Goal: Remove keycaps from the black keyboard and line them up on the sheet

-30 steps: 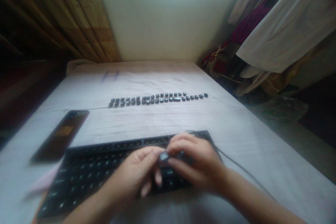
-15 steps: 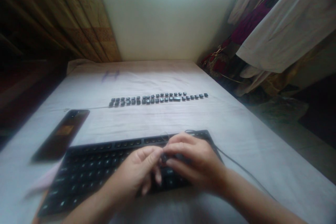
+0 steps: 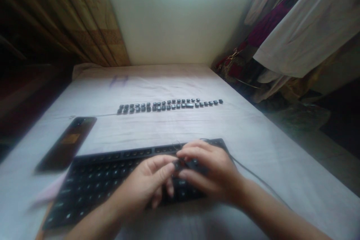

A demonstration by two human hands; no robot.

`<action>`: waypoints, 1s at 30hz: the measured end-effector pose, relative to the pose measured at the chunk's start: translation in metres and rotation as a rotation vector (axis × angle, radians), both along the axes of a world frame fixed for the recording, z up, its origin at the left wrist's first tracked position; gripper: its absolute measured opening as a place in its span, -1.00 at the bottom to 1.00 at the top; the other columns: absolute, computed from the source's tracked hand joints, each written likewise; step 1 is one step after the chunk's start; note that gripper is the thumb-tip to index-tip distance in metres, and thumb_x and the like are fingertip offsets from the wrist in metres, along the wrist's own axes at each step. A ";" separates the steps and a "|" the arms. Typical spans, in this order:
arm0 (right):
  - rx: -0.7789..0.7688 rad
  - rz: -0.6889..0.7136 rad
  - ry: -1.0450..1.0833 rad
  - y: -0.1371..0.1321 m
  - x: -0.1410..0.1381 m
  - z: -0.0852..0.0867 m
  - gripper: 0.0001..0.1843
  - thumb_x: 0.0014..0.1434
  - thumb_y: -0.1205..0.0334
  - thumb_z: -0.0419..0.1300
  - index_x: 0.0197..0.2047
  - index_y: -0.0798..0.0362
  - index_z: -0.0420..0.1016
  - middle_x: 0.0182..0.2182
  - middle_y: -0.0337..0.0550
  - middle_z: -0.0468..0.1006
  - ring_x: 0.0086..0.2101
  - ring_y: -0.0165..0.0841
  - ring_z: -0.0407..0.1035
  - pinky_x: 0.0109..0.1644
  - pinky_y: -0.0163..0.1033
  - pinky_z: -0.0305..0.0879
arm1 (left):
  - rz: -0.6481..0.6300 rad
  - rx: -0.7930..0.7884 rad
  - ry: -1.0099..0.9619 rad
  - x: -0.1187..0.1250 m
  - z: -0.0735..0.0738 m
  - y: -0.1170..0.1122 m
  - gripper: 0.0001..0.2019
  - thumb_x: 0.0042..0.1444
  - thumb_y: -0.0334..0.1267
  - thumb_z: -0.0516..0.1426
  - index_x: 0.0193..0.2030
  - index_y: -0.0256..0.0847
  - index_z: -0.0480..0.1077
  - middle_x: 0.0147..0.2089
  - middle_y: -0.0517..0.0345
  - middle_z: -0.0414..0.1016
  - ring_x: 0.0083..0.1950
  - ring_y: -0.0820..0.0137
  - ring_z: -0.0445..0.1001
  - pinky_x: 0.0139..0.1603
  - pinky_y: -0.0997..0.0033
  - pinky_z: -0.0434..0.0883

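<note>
A black keyboard lies at a slant on the pale sheet, several of its key spots toward the right hidden by my hands. My left hand is closed over its middle, thumb and forefinger pinching a small dark keycap. My right hand hovers over the right part of the keyboard, its thumb and forefinger parted just beside the keycap. Whether those fingers touch the cap is blurred. A thin wire loop sticks up behind the right fingertips.
Farther back, loose keycaps lie in two rows. A dark phone rests at the left, with a pink piece by the keyboard's left edge. The keyboard cable trails right. Clothes hang beyond the right edge.
My right thumb and forefinger have spread slightly apart, away from my left thumb tip. More of the dark keycap shows in my left fingers. The rows of keycaps are unchanged.
</note>
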State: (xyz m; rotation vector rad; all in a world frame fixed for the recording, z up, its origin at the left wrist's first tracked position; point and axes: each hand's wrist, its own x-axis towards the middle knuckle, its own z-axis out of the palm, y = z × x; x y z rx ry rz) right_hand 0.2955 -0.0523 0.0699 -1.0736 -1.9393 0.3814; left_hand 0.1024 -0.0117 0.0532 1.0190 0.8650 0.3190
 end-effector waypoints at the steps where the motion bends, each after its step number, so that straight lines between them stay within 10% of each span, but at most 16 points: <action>1: 0.000 -0.001 0.000 0.000 0.000 0.001 -0.84 0.16 0.29 0.23 -0.15 0.07 0.44 -0.31 -0.08 0.54 -0.31 -0.36 0.47 -0.24 -0.28 0.44 | 0.001 -0.002 0.003 0.000 0.001 0.000 -0.46 -0.03 0.20 0.19 -0.12 -0.26 0.43 -0.60 0.31 0.39 -0.77 0.71 0.06 -0.78 0.71 -0.05; 15: 0.020 -0.043 -0.024 0.003 0.008 0.009 -0.91 0.17 0.33 0.19 -0.22 0.07 0.48 -0.34 -0.11 0.55 -0.34 -0.38 0.47 -0.26 -0.30 0.44 | 0.050 0.135 0.148 -0.002 -0.001 0.004 -0.40 0.02 0.23 0.13 0.03 -0.22 0.39 -0.54 0.27 0.43 -0.75 0.67 0.12 -0.75 0.67 0.05; 20: 0.015 -0.292 -0.100 0.025 0.075 0.019 -0.86 0.16 0.27 0.19 -0.21 0.07 0.52 -0.36 -0.12 0.55 -0.45 -0.41 0.43 -0.43 -0.33 0.39 | 0.150 0.893 0.367 -0.023 -0.009 0.024 -0.65 0.14 0.07 0.09 -0.07 -0.03 0.50 -0.21 0.12 0.60 -0.34 0.36 0.56 -0.35 0.49 0.50; 24: -0.195 -0.728 -0.213 0.061 0.160 0.001 -0.80 0.09 0.18 0.22 -0.23 0.06 0.58 -0.31 -0.10 0.60 -0.38 -0.33 0.47 -0.30 -0.27 0.39 | 0.134 1.492 0.484 -0.039 -0.025 0.047 -0.70 0.13 -0.03 0.14 0.00 0.06 0.46 -0.04 0.22 0.60 -0.05 0.28 0.57 0.01 0.37 0.49; 30: -0.416 -0.985 -0.235 0.102 0.233 -0.039 -0.78 0.07 0.26 0.19 -0.24 0.10 0.62 -0.35 -0.07 0.64 -0.37 -0.28 0.51 -0.27 -0.26 0.37 | 0.063 1.679 0.556 -0.051 -0.063 0.069 -0.66 0.18 0.01 0.07 0.07 0.10 0.42 0.02 0.28 0.58 -0.05 0.29 0.59 -0.06 0.37 0.54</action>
